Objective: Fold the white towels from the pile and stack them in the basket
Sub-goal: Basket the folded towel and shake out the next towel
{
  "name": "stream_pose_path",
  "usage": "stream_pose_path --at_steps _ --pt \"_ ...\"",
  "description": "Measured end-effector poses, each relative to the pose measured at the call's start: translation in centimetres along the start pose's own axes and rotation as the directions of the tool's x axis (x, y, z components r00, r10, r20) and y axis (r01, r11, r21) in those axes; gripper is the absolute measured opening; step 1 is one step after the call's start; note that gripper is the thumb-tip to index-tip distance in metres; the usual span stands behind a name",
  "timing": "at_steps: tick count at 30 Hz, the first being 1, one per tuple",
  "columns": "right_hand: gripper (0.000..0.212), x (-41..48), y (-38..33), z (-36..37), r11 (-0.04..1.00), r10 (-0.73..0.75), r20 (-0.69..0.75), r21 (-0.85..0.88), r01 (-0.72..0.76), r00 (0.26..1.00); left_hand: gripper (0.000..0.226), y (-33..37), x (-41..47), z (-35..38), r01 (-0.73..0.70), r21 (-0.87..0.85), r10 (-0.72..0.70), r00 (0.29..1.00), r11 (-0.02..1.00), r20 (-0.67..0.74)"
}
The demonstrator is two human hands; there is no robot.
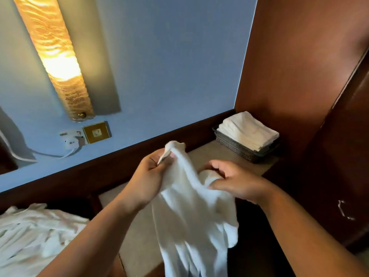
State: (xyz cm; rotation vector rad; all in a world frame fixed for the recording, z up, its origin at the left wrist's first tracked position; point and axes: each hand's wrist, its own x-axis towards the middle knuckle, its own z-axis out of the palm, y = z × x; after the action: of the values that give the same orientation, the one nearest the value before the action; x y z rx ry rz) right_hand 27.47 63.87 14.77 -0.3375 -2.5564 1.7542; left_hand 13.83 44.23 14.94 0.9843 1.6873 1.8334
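The towel is soft white terry cloth, matt and faintly nubby (the folded towels look the same). The basket is a dark, fine woven mesh. The wardrobe panel is polished reddish wood with a sheen; wall and tabletop are smooth, matt.

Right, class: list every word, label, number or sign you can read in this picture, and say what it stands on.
Nothing here can be read.
Gold wall plate: small mark at its centre, too blurred to read.
White socket beside it: dark marks, too small to read.
White towel, folded towels, basket: no label shows.
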Motion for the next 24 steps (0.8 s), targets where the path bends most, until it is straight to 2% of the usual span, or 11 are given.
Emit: stream_pose_path --at_steps 2,3,6,7,9,12,16,18,19,21,24 --pt "0.047 -0.6 0.4 0.4 0.958 -0.07 0.141 0.285 0.027 0.988 0.025 1.0 0.0 1.9 -0.053 0.053 0.05 0.997 0.997 0.05" --pt "0.053 -1.0 0.8 0.1 0.925 -0.1 0.152 0.378 0.036 0.983 0.024 1.4 0.2 2.9 -0.08 0.097 0.075 0.996 0.992 0.053" --pt "0.075 -1.3 1.9 -1.7 0.849 -0.082 0.004 0.524 0.068 0.997 0.013 1.9 0.6 5.2 -0.131 0.212 0.137 0.99 0.968 -0.014" --pt "0.078 -1.4 2.3 -2.4 0.84 -0.086 -0.052 0.533 0.101 0.995 0.012 1.9 0.6 6.0 -0.134 0.255 0.146 0.989 0.958 -0.028" --pt "0.066 -2.2 3.2 -4.3 0.863 -0.143 -0.105 0.474 0.175 0.984 0.015 1.6 0.5 8.3 -0.14 0.366 0.173 0.983 0.92 -0.061" --pt "0.014 -3.8 3.9 -6.2 0.89 -0.172 -0.196 0.388 0.237 0.965 0.02 0.9 0.1 12.0 -0.123 0.513 0.213 0.97 0.849 -0.12" --pt "0.014 -6.6 6.3 -9.9 0.839 -0.151 -0.31 0.462 0.288 0.939 0.02 -0.5 -0.9 18.2 -0.103 0.58 0.274 0.937 0.808 -0.216" --pt "0.014 -7.3 7.0 -11.3 0.791 -0.089 -0.401 0.528 0.309 0.912 0.019 -1.2 -1.6 19.9 -0.105 0.616 0.279 0.941 0.781 -0.193" --pt "0.014 -7.6 7.1 -11.9 0.795 -0.078 -0.43 0.517 0.317 0.899 0.019 -1.5 -1.9 20.4 -0.109 0.62 0.258 0.953 0.777 -0.156" --pt "0.014 -8.5 6.7 -12.6 0.832 -0.111 -0.438 0.45 0.324 0.892 0.027 -2.7 -3.1 21.7 -0.088 0.517 0.154 0.984 0.851 -0.086" --pt "0.021 -9.1 5.3 -14.4 0.859 -0.075 -0.551 0.388 0.335 0.831 0.056 -6.6 -5.3 23.0 0.049 0.38 -0.009 0.994 0.924 -0.108"
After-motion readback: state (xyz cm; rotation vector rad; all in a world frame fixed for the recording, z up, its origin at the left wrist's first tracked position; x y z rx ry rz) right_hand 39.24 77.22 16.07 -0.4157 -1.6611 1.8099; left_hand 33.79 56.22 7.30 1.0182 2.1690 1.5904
